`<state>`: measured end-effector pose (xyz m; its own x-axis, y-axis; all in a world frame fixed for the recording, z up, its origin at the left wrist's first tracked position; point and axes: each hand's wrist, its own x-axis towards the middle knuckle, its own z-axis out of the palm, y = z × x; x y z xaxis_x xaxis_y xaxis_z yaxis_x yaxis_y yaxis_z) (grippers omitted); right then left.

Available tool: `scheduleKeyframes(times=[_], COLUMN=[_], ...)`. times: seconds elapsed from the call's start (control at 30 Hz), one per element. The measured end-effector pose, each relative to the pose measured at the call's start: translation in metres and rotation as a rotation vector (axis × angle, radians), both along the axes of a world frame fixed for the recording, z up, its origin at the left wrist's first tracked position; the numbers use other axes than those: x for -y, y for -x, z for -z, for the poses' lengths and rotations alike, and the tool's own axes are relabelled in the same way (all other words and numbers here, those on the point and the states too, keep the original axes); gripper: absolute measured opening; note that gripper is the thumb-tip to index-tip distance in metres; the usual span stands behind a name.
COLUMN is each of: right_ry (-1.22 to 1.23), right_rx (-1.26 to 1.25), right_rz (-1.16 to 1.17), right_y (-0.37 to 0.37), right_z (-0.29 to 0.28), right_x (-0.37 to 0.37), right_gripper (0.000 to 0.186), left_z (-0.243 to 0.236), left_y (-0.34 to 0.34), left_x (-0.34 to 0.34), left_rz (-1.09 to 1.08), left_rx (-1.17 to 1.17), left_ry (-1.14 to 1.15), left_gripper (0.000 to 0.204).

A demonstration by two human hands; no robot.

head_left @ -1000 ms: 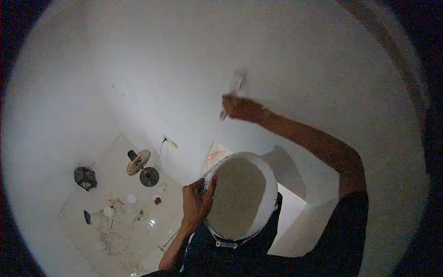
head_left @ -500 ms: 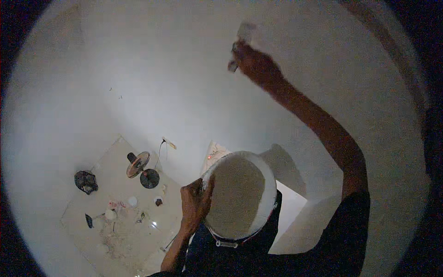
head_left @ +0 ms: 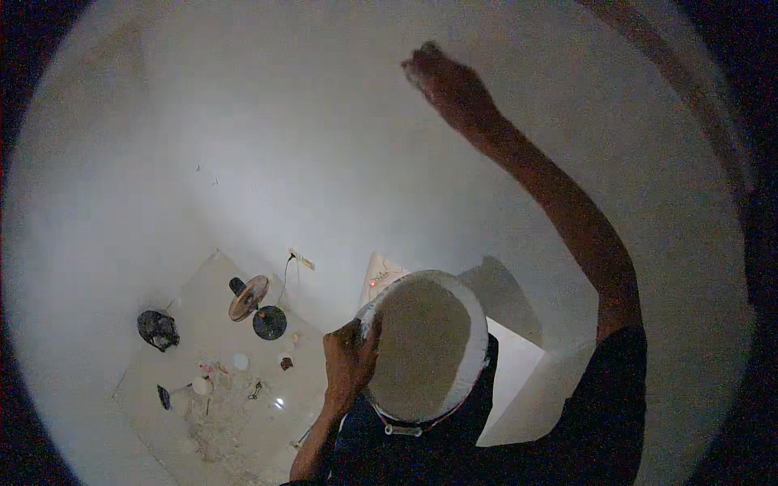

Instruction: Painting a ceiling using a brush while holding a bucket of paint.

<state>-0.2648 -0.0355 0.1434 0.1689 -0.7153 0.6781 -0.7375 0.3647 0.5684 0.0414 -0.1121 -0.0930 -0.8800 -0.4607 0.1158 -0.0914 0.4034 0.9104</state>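
The person's right hand point(head_left: 444, 81) has turned, so the pale flat blade no longer shows and what its curled fingers pinch cannot be told, keeping the work by the smooth off-white wall point(head_left: 308, 146) while the left hand point(head_left: 348, 360) still pinches the rim of the round white bucket point(head_left: 473, 356) of grey-beige paste point(head_left: 420, 348) below.

Pale walls point(head_left: 275, 154) meet a beige, stained floor point(head_left: 174, 340) with a bright glint; a fan point(head_left: 248, 298) stands near its far corner, a socket point(head_left: 302, 259) on one wall.
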Motion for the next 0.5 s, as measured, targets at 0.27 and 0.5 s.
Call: scheduleKeyframes(times=[0.27,0.5], right_ry=[-0.607,-0.249], right_rx=[-0.416,0.669], right_rz=[0.348,0.033], right_y=[-0.016,-0.091], right_z=[0.102,0.089], right_x=[-0.006,-0.048], right_gripper=[0.024,0.027], left_z=[-0.007,-0.008], left_y=[0.002,0.004], left_x=[0.001,-0.005], left_rz=[0.041,0.064], left_rx=[-0.010,0.034], left_ry=[0.055,0.046], left_gripper=[0.042,0.041])
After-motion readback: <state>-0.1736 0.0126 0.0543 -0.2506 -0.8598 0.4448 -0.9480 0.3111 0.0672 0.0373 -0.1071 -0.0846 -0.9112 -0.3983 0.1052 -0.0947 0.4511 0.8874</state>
